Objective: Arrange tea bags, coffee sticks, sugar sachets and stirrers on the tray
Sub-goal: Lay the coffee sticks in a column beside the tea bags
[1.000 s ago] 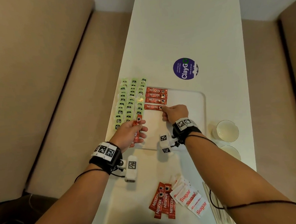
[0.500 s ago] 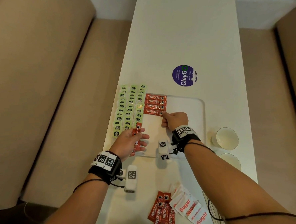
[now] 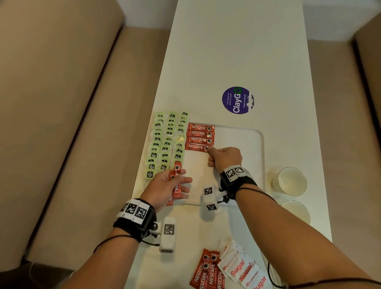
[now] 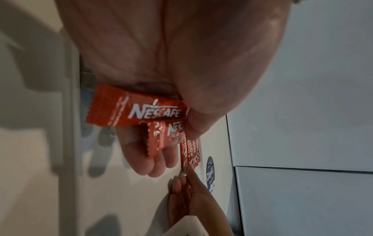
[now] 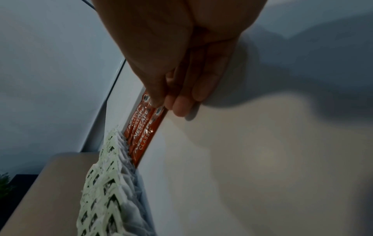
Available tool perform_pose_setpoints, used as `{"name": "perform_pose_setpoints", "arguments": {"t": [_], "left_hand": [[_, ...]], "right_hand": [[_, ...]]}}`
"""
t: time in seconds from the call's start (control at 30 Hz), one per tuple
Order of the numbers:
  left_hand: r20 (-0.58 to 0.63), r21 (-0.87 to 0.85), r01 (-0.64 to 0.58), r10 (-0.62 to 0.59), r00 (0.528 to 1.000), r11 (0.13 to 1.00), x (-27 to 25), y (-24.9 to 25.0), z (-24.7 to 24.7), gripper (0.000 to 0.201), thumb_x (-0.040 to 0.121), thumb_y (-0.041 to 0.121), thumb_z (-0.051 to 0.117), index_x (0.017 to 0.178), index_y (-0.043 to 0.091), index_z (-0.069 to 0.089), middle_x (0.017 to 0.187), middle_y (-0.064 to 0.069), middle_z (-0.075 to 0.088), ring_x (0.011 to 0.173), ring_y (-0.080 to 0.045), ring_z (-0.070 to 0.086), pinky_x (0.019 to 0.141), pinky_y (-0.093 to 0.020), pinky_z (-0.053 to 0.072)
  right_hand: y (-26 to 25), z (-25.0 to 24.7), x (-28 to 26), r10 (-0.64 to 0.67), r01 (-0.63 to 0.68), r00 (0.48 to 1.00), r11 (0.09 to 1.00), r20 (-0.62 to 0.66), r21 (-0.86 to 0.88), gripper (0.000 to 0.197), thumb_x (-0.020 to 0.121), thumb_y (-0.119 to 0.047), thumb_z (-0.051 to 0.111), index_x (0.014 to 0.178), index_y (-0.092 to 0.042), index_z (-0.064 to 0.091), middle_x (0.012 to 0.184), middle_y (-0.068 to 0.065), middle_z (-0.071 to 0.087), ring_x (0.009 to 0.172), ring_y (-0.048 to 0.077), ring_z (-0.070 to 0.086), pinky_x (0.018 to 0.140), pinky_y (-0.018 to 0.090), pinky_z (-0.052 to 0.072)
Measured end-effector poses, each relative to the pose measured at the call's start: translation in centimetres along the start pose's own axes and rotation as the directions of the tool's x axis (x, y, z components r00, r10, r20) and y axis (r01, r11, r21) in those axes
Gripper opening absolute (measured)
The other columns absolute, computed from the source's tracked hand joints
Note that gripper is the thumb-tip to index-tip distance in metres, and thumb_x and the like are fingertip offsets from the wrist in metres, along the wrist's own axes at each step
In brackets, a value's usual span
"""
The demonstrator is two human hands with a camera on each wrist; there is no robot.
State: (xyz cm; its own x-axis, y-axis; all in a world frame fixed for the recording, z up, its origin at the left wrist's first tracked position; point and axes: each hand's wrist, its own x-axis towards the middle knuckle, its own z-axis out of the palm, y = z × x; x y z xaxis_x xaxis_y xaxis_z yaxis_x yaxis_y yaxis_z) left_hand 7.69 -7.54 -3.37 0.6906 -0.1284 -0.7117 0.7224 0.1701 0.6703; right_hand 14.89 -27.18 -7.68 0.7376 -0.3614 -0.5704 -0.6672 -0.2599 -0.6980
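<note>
Laying coffee sticks in a row on the tray (image 3: 259,140)

Right hand (image 3: 227,157) seemingly pinches the fourth stick (image 3: 196,146); left hand (image 3: 165,187) clutches spare sticks (image 3: 176,181), one probably due next below.

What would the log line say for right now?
right hand: pinching end of nearest coffee stick in tray row | left hand: holding spare coffee sticks | sugar sachets: not yet on tray

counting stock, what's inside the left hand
The left hand holds red coffee sticks; two show in the wrist view. The palm and fingers could hide more.
</note>
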Motion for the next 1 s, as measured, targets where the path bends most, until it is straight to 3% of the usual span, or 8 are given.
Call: {"name": "perform_pose_setpoints", "arguments": {"t": [0.1, 0.2, 0.27, 0.33, 0.43, 0.63, 0.8, 1.0], "left_hand": [[0.018, 0.113, -0.021, 0.019, 1.000, 0.993, -0.2, 0.2, -0.1, 0.021, 0.103, 0.017, 0.053, 0.117, 0.003, 0.061, 0.106, -0.016, 0.075, 0.064, -0.020, 0.065, 0.053, -0.024, 0.052], [0.031, 0.248, -0.052, 0.046, 0.998, 0.967, -0.2, 0.2, -0.4, 0.024, 0.103, 0.022, 0.053, 0.113, 0.003, 0.066, 0.099, -0.010, 0.077, 0.055, -0.013, 0.059, 0.046, -0.020, 0.042], [0.023, 0.287, -0.060, 0.055, 0.998, 0.956, -0.2, 0.3, -0.4, 0.024, 0.102, 0.025, 0.055, 0.110, 0.005, 0.068, 0.097, -0.008, 0.078, 0.051, -0.011, 0.054, 0.044, -0.019, 0.038], [-0.003, 0.328, -0.054, 0.058, 0.998, 0.943, -0.5, 0.5, -0.3, 0.023, 0.101, 0.028, 0.059, 0.106, 0.008, 0.070, 0.093, -0.005, 0.078, 0.048, -0.008, 0.048, 0.040, -0.020, 0.031], [-0.026, 0.360, -0.061, 0.076, 0.997, 0.931, -0.8, 0.6, -0.1, 0.023, 0.098, 0.030, 0.062, 0.099, 0.007, 0.070, 0.074, 0.002, 0.075, 0.043, -0.008, 0.039, 0.038, -0.018, 0.021], [-0.053, 0.329, -0.079, 0.102, 0.993, 0.941, -0.8, 0.1, -0.6, 0.017, 0.094, 0.024, 0.068, 0.099, 0.007, 0.069, 0.075, -0.001, 0.072, 0.044, -0.009, 0.041, 0.037, -0.017, 0.023], [-0.104, 0.285, -0.091, 0.125, 0.987, 0.954, -0.5, 0.0, -1.7, 0.014, 0.096, 0.020, 0.066, 0.101, 0.008, 0.070, 0.057, -0.002, 0.053, 0.040, -0.009, 0.037, 0.038, -0.019, 0.023], [-0.170, 0.216, -0.137, 0.176, 0.970, 0.967, -0.7, 0.2, -1.6, 0.012, 0.097, 0.023, 0.065, 0.099, 0.011, 0.068, 0.066, 0.002, 0.064, 0.042, -0.007, 0.042, 0.039, -0.019, 0.024]], "right_hand": [[-0.1, 0.0, -0.4, -0.025, 0.025, 0.999, 1.000, -0.036, -0.014, 0.056, 0.090, -0.055, 0.064, 0.063, -0.006, 0.072, 0.056, 0.004, 0.070, 0.048, 0.007, 0.064, 0.054, 0.021, 0.045], [-0.3, -0.2, -1.3, -0.088, 0.088, 0.996, 0.996, 0.000, 0.013, 0.056, 0.092, -0.055, 0.063, 0.064, -0.007, 0.063, 0.056, 0.009, 0.067, 0.044, 0.013, 0.065, 0.047, 0.021, 0.046], [-0.1, -0.4, -2.3, -0.164, 0.159, 0.977, 0.986, 0.134, 0.046, 0.054, 0.095, -0.052, 0.063, 0.066, -0.006, 0.062, 0.057, 0.007, 0.064, 0.047, 0.016, 0.064, 0.049, 0.021, 0.048], [0.2, -0.5, -3.4, -0.212, 0.198, 0.921, 0.977, 0.328, 0.075, 0.051, 0.095, -0.048, 0.064, 0.078, -0.001, 0.070, 0.066, 0.007, 0.067, 0.055, 0.014, 0.062, 0.053, 0.019, 0.051], [1.0, -0.4, -4.8, -0.264, 0.279, 0.836, 0.959, 0.482, 0.040, 0.033, 0.094, -0.043, 0.069, 0.091, -0.011, 0.078, 0.081, 0.009, 0.075, 0.064, 0.012, 0.066, 0.060, 0.023, 0.054], [2.5, -1.4, -6.3, -0.310, 0.285, 0.866, 0.951, 0.394, 0.120, 0.012, 0.096, -0.020, 0.069, 0.086, -0.016, 0.074, 0.072, 0.002, 0.069, 0.063, 0.008, 0.064, 0.059, 0.022, 0.053], [3.5, -2.4, -6.9, -0.302, 0.268, 0.889, 0.953, 0.344, 0.144, 0.013, 0.097, -0.016, 0.066, 0.088, -0.015, 0.075, 0.071, -0.003, 0.069, 0.063, 0.008, 0.063, 0.060, 0.023, 0.053], [4.1, -2.9, -7.4, -0.293, 0.258, 0.901, 0.955, 0.321, 0.146, 0.013, 0.098, -0.015, 0.064, 0.091, -0.010, 0.074, 0.076, 0.003, 0.072, 0.063, 0.009, 0.064, 0.061, 0.024, 0.054]]}}
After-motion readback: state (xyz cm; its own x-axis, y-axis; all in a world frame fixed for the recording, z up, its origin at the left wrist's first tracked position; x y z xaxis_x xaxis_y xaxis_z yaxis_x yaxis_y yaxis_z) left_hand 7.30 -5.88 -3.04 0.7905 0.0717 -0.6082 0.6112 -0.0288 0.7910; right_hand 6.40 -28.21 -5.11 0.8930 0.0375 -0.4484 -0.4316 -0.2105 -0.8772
